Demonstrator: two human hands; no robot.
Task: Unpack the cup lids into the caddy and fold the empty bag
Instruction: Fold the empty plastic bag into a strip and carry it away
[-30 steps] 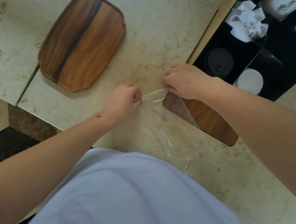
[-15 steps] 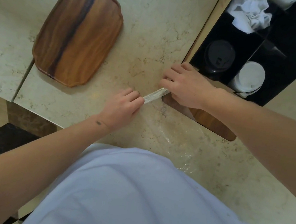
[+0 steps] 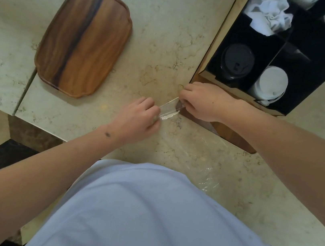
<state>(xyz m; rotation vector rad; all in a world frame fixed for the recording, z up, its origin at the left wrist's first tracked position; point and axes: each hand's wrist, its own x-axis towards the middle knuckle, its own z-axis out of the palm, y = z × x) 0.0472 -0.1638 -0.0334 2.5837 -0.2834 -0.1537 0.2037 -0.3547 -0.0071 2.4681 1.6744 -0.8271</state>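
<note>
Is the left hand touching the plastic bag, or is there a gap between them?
Touching. The head view shows the left hand pinching the folded edge of the bag, with no gap; the right hand pinches the other end.

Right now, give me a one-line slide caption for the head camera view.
Both hands, left hand and right hand, pinch the clear bag's folded edge beside the lid-filled caddy.

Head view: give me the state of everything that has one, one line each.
Bag: empty, flat on the counter, far end folded into a narrow strip.
Left hand: pinches the strip.
Right hand: pinches the strip's other end.
Caddy: open-topped.
Black lids: stacked in caddy.
White lids: stacked in caddy.
Tray: bare.
</note>
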